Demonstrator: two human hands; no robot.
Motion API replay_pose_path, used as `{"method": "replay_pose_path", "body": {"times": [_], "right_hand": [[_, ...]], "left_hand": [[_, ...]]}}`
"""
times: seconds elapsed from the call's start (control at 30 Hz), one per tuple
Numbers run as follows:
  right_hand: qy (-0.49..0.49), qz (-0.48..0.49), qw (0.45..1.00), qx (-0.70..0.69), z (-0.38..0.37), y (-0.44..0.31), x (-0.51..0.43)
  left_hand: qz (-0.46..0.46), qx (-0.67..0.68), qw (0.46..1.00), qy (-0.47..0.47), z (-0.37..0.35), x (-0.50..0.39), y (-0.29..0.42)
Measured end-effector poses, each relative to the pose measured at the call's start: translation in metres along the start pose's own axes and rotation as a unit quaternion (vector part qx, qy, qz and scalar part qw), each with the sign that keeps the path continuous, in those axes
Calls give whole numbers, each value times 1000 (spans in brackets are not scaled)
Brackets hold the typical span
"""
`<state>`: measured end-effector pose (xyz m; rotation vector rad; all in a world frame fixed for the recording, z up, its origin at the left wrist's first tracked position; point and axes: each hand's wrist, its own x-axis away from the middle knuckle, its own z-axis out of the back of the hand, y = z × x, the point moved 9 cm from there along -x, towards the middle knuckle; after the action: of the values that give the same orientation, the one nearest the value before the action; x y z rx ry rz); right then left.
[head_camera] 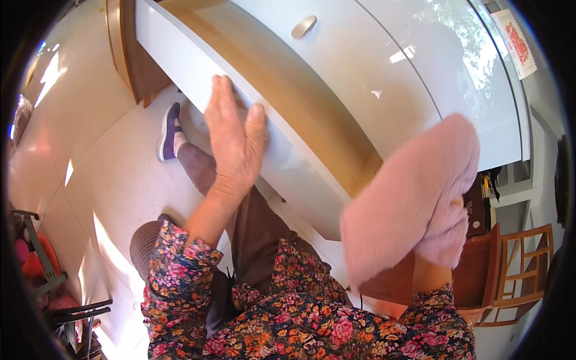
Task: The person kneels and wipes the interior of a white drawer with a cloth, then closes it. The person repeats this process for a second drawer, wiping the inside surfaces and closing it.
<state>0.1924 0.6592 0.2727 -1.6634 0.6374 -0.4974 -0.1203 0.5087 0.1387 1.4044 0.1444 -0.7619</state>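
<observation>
My left hand (234, 139) is at the white front panel (175, 63) of a pulled-out drawer, its fingers pointing up and the thumb spread towards the panel's top edge. Nothing is held in it. Behind the panel shows the drawer's wood-coloured interior (288, 85). A fuzzy pink cloth (405, 193) drapes over my right hand (458, 202) and hides nearly all of it. That hand holds the cloth over the right end of the drawer, beside the glossy white cabinet front (360, 58). Whether the cloth touches the drawer cannot be seen.
A knob (304, 27) sticks out of the cabinet front above the drawer. At right are a wooden chair (522, 270) and a pale shelf frame (517, 195). A brown wooden furniture end (126, 54) stands at the upper left. Metal-framed items (45, 261) lie at lower left.
</observation>
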Motion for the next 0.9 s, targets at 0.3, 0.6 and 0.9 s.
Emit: {"method": "replay_pose_path", "body": {"times": [0.3, 0.6, 0.9], "right_hand": [[-11, -226, 974, -20, -55, 75, -10], [30, -264, 964, 5, -46, 89, -2], [64, -276, 957, -61, -40, 116, 10]], "left_hand": [[21, 94, 990, -103, -54, -32, -21], [72, 211, 944, -244, -125, -44, -38], [64, 110, 972, -198, -124, -45, -45]]}}
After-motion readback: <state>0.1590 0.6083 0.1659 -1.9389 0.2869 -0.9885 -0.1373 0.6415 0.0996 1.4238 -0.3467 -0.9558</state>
